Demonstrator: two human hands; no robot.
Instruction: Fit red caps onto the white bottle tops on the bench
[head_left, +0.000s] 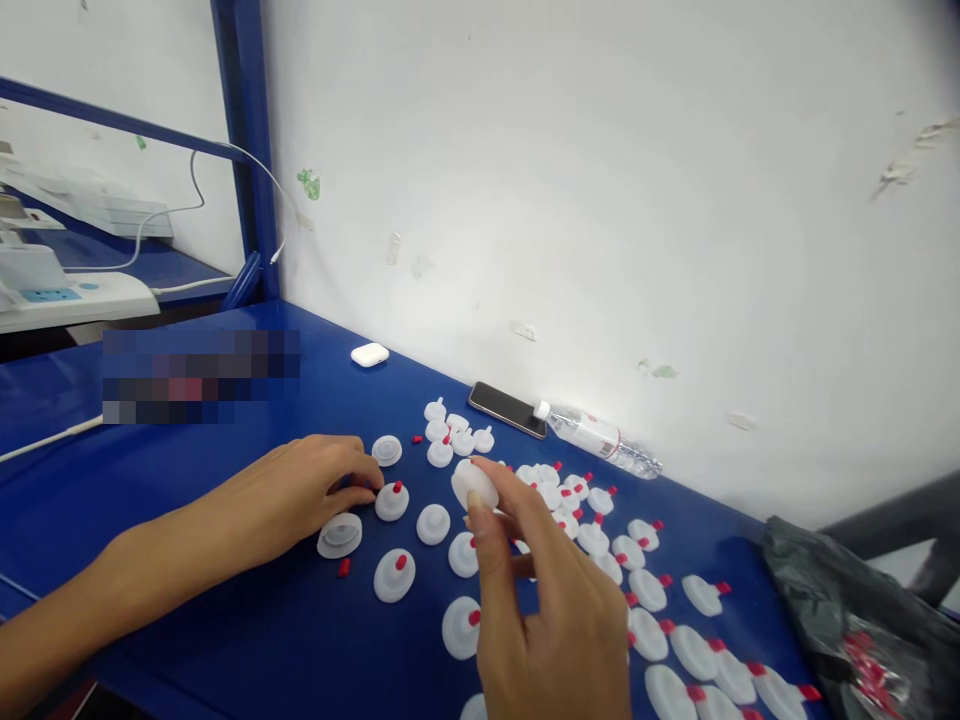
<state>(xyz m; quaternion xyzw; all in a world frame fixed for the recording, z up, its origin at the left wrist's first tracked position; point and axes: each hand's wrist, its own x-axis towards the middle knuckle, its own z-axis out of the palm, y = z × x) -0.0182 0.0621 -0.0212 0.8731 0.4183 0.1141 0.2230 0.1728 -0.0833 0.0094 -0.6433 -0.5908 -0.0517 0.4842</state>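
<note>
1. Head view: the right hand is raised over the blue table. Its thumb and fingers are closed narrow on one white cap, held above the other parts.
2. The left hand rests flat-low on the table. Its fingertips are curled together and touch a white cap with a red tip; I cannot tell if they really grip it.
3. Many similar white caps with red plugs lie spread on the table, from the hands to the lower right edge. One loose red plug lies just beside a cap under the left hand.
4. Near the wall lie a phone, touching a clear plastic bottle on its side, and a small white case further left.
5. A black plastic bag sits at the right end
</note>
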